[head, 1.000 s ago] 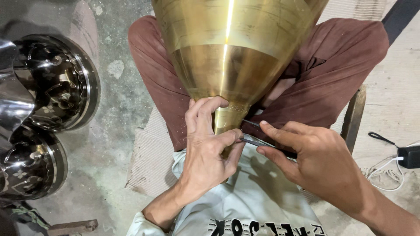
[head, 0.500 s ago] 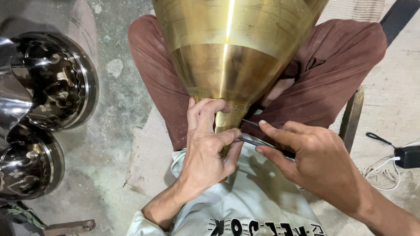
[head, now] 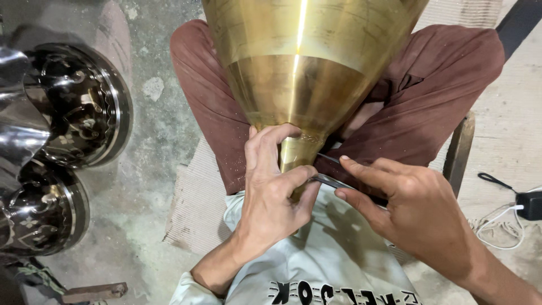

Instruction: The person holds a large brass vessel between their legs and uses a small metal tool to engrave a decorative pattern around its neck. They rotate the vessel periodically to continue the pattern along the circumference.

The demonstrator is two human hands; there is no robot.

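Note:
A large brass cone-shaped vessel point(head: 305, 62) rests between my knees, its narrow neck point(head: 296, 152) pointing toward me. My left hand point(head: 274, 192) wraps around that neck, fingers curled over it and thumb pressed near the tip of a thin dark metal tool point(head: 333, 182). My right hand point(head: 412, 212) holds the tool, with its tip laid against the neck beside my left thumb.
Two shiny dark steel vessels with engraved patterns point(head: 79, 107) point(head: 42, 212) stand at the left on the concrete floor. A woven mat point(head: 197, 197) lies under me. A black charger with white cable point(head: 522, 206) lies at the right, next to a metal stool leg point(head: 460, 149).
Both hands stay on the brass neck with the tool; only a slight shift of the view is visible.

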